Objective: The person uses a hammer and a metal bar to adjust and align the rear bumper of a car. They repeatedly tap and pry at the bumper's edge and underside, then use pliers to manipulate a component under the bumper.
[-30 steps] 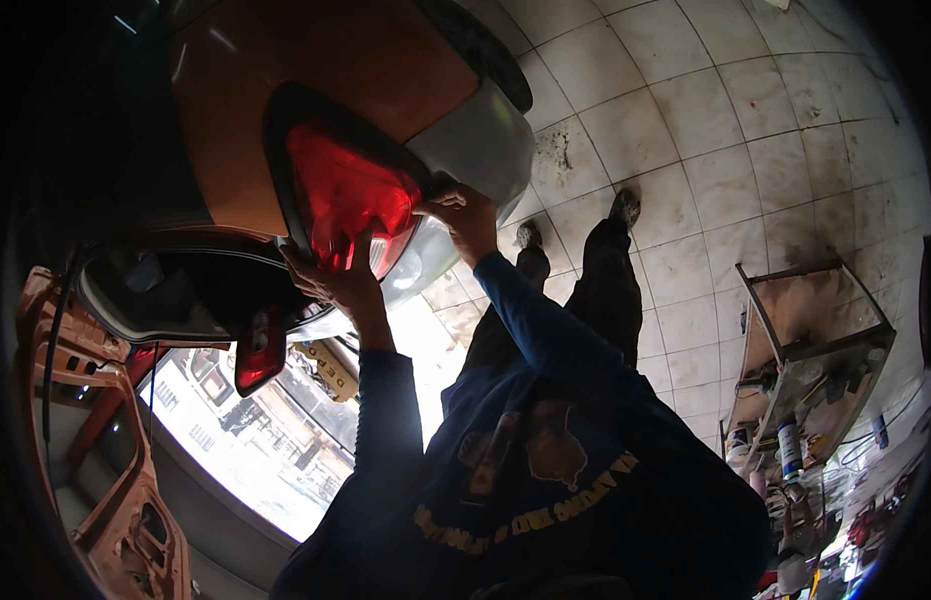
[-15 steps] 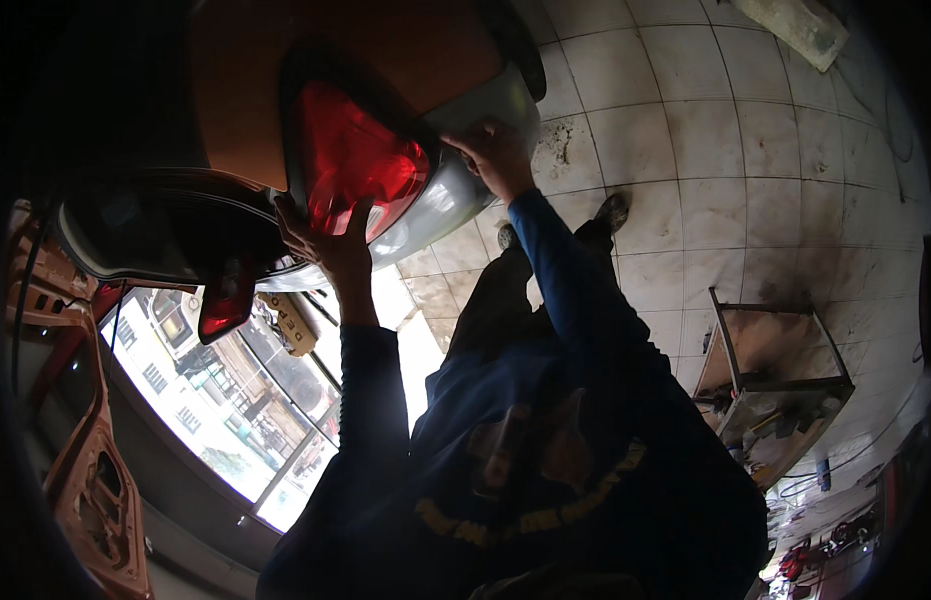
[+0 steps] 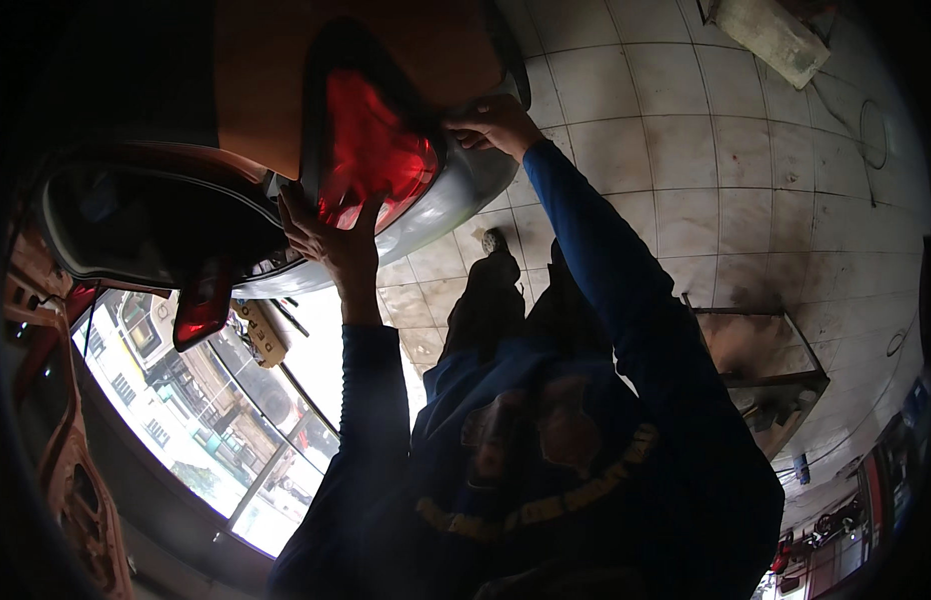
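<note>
The left hand (image 3: 336, 245) is spread, its thumb over the lower part of a red tail light (image 3: 376, 145) and its fingers up along the light's lower left edge. The right hand (image 3: 498, 125) has its fingers bent, the tips at the dark border beside the light's right edge; whether they pinch anything cannot be told.

The tail light sits at the car's corner, within that dark border (image 3: 336, 45). An orange body panel (image 3: 251, 105) lies to its left, and a grey bumper (image 3: 481, 185) runs past its lower right edge. Left of the left hand is a dark window (image 3: 156, 215), with a second red light (image 3: 203, 305) below its lower edge.

Farther out, the tiled floor (image 3: 676, 150) bears a metal frame (image 3: 791, 379) on the right and a pale block (image 3: 771, 40) near the top. An orange metal shell (image 3: 86, 490) stands at far left.
</note>
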Tool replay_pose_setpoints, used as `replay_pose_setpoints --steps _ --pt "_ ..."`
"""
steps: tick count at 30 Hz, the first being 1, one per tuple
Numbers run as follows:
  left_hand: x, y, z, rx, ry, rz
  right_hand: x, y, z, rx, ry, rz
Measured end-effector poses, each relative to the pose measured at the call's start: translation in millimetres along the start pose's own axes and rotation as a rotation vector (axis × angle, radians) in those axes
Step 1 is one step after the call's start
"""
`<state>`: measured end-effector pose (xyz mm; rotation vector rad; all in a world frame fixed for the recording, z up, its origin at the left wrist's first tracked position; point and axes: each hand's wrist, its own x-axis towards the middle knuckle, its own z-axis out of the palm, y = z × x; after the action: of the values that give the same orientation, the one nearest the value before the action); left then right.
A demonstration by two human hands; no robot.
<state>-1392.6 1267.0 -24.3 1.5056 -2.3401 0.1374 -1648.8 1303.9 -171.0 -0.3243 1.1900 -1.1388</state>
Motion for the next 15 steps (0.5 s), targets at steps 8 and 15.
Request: replay_pose_setpoints --steps 8,15 --pt "9.8 -0.2 -12.9 -0.090 0.027 -0.066 -16.1 34.6 53.7 -0.499 0.479 -0.901" --pt "5.1 1.9 -23.9 -0.151 0.008 -0.142 -47.5 88.1 76.4 -0.756 0.267 -0.737"
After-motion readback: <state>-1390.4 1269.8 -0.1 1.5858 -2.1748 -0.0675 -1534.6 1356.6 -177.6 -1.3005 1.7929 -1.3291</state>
